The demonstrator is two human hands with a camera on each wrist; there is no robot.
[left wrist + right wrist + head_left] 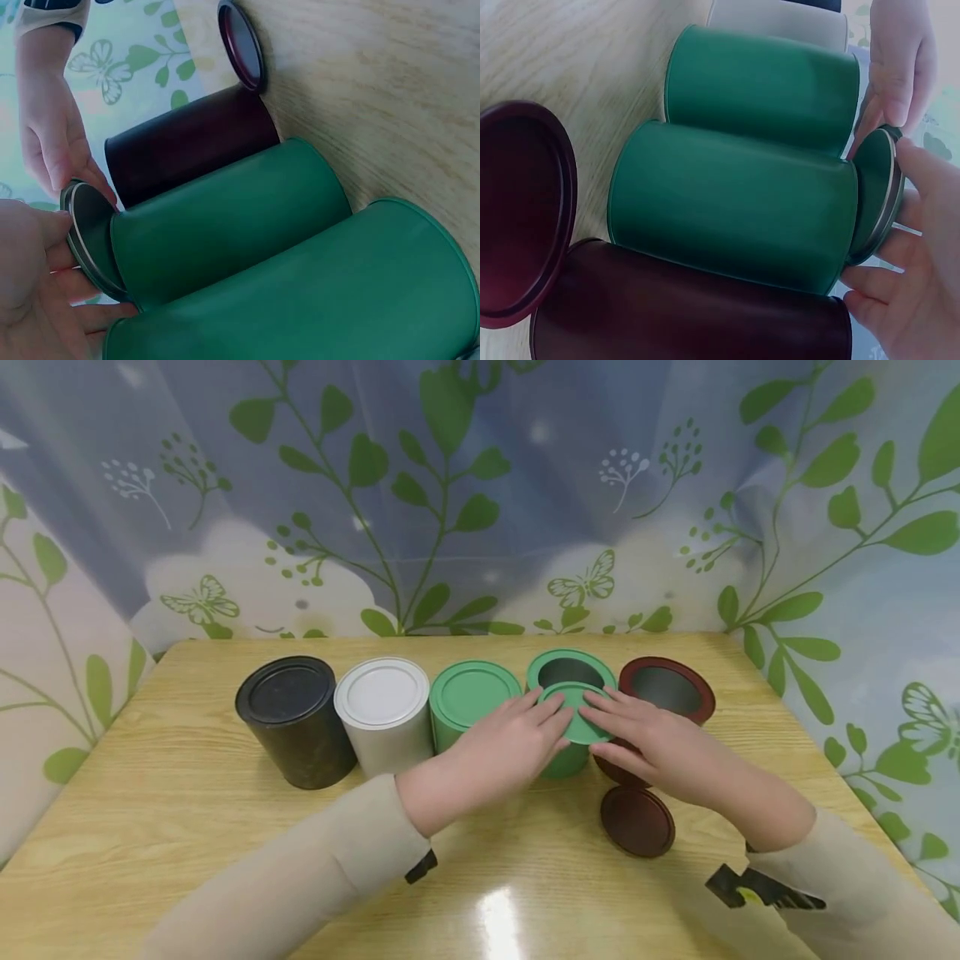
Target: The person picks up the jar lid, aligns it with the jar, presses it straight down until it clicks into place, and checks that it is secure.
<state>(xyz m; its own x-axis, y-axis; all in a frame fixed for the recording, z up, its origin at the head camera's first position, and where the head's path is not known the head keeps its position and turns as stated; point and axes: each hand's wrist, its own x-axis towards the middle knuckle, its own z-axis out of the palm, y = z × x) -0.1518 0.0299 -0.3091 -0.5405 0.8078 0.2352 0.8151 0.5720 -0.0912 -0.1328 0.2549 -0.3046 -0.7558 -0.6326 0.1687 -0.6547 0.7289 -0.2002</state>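
Observation:
A green lid (577, 727) is held in both hands, tilted over the near side of an open green can (570, 654). My left hand (517, 735) pinches its left edge, thumb on the near side and fingers behind, as the left wrist view shows. On the opposite edge my right hand (922, 232) pinches it the same way. The lid overlaps the can's rim, and the dark inside shows behind it. Right beside stands an open dark red can (191, 142) with a grey inside. Its matching dark red lid (637, 822) lies on the table in front.
A lidded green can (474, 693), a white can (382, 693) and a black can (292, 693) continue the row leftward. They stand on a wooden table (150, 827). A leaf-patterned curtain (480, 560) hangs behind the table's back edge.

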